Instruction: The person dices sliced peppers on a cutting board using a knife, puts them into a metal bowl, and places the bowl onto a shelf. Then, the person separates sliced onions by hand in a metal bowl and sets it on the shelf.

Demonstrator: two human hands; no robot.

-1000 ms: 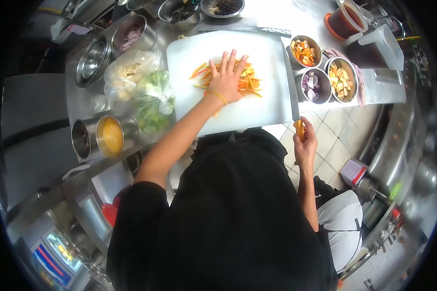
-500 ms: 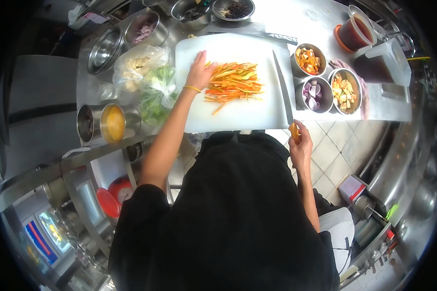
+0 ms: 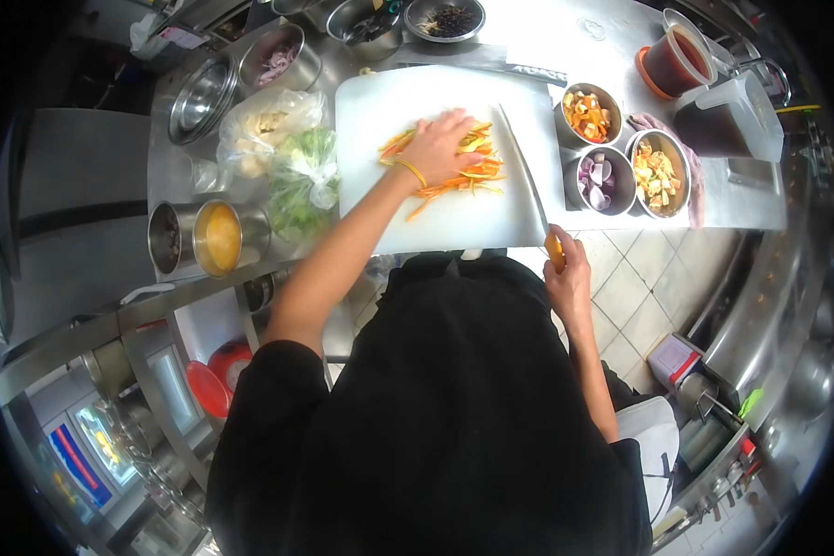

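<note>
fingers of the right hand point(image 3: 570, 280) wrap the handle of the knife point(image 3: 527, 181) just off the cutting board's point(image 3: 371, 218) near edge, blade slanting over its right side. the left hand point(image 3: 438, 151), forearm stretched forward, lies palm down, fingers slightly spread, on orange strips point(image 3: 482, 176) mid-board. white surface shows between strips and blade, and toward the far edge, where a second knife point(image 3: 537, 73) lies.
</note>
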